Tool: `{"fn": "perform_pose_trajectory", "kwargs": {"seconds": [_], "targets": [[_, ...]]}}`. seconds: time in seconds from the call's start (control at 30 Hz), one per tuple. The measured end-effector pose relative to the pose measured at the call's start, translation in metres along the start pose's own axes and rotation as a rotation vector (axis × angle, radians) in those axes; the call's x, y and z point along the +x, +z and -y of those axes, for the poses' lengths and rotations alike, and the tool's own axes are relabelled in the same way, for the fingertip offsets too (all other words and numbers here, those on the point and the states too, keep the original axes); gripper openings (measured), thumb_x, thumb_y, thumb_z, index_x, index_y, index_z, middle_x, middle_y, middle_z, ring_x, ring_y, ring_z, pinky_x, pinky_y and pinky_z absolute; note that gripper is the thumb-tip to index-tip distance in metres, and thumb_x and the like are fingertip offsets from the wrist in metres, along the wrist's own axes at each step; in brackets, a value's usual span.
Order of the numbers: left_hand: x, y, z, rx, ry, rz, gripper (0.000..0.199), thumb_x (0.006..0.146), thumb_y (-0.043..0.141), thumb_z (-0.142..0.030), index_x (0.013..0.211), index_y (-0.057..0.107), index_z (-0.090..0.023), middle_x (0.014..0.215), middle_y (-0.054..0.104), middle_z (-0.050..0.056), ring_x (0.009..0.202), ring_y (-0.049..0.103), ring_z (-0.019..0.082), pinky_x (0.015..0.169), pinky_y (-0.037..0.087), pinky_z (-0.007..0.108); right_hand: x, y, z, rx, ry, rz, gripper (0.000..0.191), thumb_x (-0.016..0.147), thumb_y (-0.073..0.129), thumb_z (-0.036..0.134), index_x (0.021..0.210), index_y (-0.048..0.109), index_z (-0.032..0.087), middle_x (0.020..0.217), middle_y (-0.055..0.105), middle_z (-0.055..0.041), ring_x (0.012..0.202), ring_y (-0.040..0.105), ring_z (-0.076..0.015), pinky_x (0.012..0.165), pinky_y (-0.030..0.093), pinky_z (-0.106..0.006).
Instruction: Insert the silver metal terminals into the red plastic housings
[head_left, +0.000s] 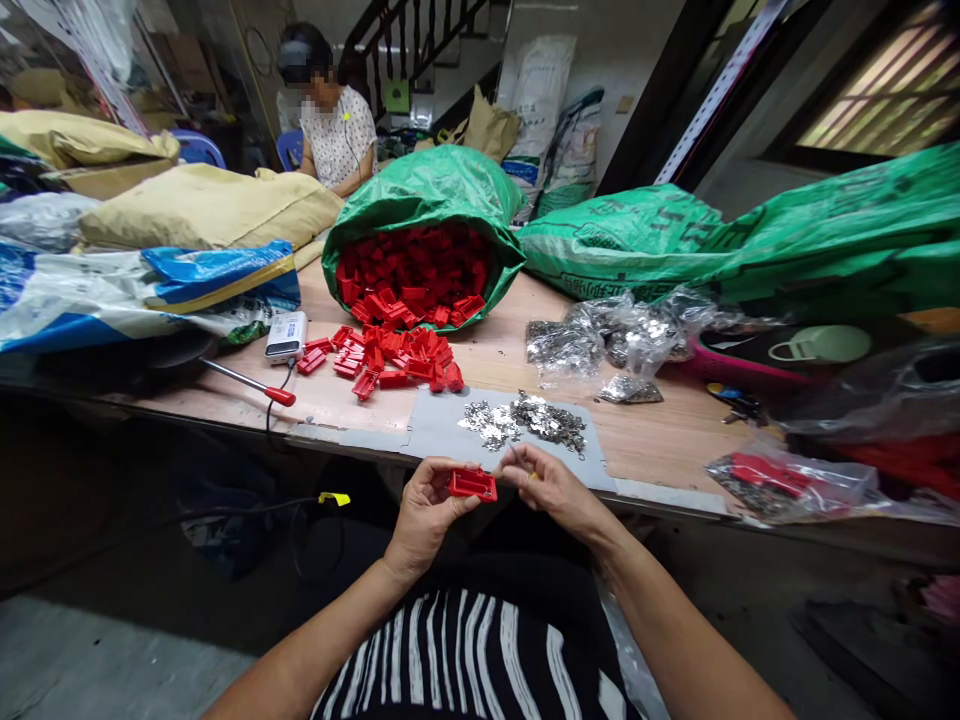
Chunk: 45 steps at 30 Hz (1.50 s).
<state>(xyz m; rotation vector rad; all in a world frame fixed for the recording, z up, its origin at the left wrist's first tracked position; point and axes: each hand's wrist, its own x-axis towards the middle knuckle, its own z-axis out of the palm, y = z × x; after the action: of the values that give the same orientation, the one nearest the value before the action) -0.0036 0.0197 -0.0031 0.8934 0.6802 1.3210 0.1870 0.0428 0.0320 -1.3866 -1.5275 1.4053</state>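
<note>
My left hand (426, 510) grips a small red plastic housing (472, 486), shaped like an open rectangular box, just off the table's front edge. Beside its right end, my right hand (551, 490) is closed in a pinch. A bit of yellow shows between those fingers, but what they hold is too small to make out. Beyond the hands, a grey mat (439, 425) bears a pile of shiny flat metal pieces (489, 424) and a darker heap of small metal parts (559, 422). More red housings (401, 360) lie loose farther back.
A green woven sack (427, 185) lies with its mouth open, full of red housings. Clear bags of metal parts (622, 335) sit to the right. A white box-shaped device (286, 336) and a red-tipped rod (251, 384) are left. Another person (337, 135) sits behind.
</note>
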Motion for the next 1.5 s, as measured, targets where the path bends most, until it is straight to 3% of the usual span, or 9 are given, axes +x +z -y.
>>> {"fn": "perform_pose_trajectory", "kwargs": {"seconds": [0.07,0.1,0.17,0.3,0.53,0.87,1.27,1.5], "targets": [[0.002,0.0,-0.001,-0.047,-0.031,-0.049,0.033,0.069,0.077,-0.012,0.096,0.06,-0.018,0.103,0.071,0.005,0.095,0.067,0.017,0.086,0.054,0.031,0.011,-0.011,0.002,-0.362,-0.13,-0.243,0.016,0.082,0.059,0.037,0.083,0.057,0.021,0.078,0.061,-0.001,0.065,0.053,-0.0143,0.06,0.039,-0.026],[0.003,0.0,-0.002,-0.071,-0.051,-0.065,0.033,0.069,0.077,-0.012,0.096,0.06,-0.018,0.103,0.07,0.004,0.092,0.067,0.017,0.083,0.055,0.032,0.016,-0.015,0.002,-0.501,-0.164,-0.306,0.011,0.082,0.057,0.032,0.082,0.058,0.021,0.08,0.063,-0.0021,0.072,0.056,-0.0168,0.067,0.041,-0.028],[0.003,-0.001,-0.004,-0.128,-0.1,-0.081,0.033,0.069,0.076,-0.013,0.096,0.059,-0.019,0.103,0.069,0.004,0.089,0.067,0.018,0.079,0.057,0.035,0.024,-0.019,0.0,-0.688,-0.192,-0.343,0.007,0.082,0.054,0.025,0.081,0.06,0.022,0.084,0.066,-0.0032,0.079,0.059,-0.0191,0.073,0.041,-0.031],[0.002,-0.002,-0.007,-0.208,-0.178,-0.097,0.037,0.071,0.075,-0.015,0.102,0.057,-0.02,0.104,0.067,0.004,0.09,0.066,0.019,0.079,0.058,0.039,0.032,-0.014,-0.006,-0.803,-0.243,-0.293,0.009,0.084,0.051,0.022,0.082,0.06,0.022,0.086,0.066,-0.0031,0.08,0.06,-0.0181,0.073,0.043,-0.029],[0.003,-0.004,-0.007,-0.221,-0.216,-0.12,0.039,0.073,0.074,-0.017,0.109,0.057,-0.02,0.104,0.066,0.006,0.091,0.066,0.019,0.081,0.056,0.037,0.038,-0.003,-0.006,-0.835,-0.255,-0.261,0.009,0.085,0.052,0.02,0.085,0.061,0.022,0.087,0.065,-0.0029,0.081,0.06,-0.0173,0.075,0.044,-0.028],[0.004,-0.003,-0.007,-0.222,-0.233,-0.157,0.042,0.07,0.077,-0.019,0.108,0.058,-0.018,0.102,0.066,0.007,0.087,0.065,0.017,0.077,0.056,0.034,0.045,-0.004,-0.006,-0.862,-0.275,-0.202,0.007,0.085,0.051,0.021,0.081,0.056,0.022,0.084,0.061,-0.0021,0.077,0.057,-0.016,0.069,0.042,-0.027],[0.012,-0.002,-0.005,-0.25,-0.214,-0.159,0.043,0.072,0.076,-0.023,0.112,0.061,-0.018,0.086,0.066,0.004,0.075,0.063,0.013,0.07,0.054,0.027,0.04,-0.018,-0.014,-0.684,-0.335,-0.269,0.01,0.086,0.046,0.025,0.085,0.055,0.022,0.085,0.067,-0.0036,0.078,0.062,-0.02,0.07,0.044,-0.031],[0.016,0.001,-0.011,-0.264,-0.22,-0.173,0.05,0.07,0.078,-0.025,0.117,0.062,-0.02,0.089,0.067,0.003,0.077,0.064,0.012,0.07,0.052,0.024,0.022,-0.002,0.004,-0.386,-0.267,-0.212,0.017,0.087,0.052,0.038,0.083,0.057,0.022,0.066,0.059,0.0015,0.052,0.05,-0.0137,0.054,0.041,-0.026]]}}
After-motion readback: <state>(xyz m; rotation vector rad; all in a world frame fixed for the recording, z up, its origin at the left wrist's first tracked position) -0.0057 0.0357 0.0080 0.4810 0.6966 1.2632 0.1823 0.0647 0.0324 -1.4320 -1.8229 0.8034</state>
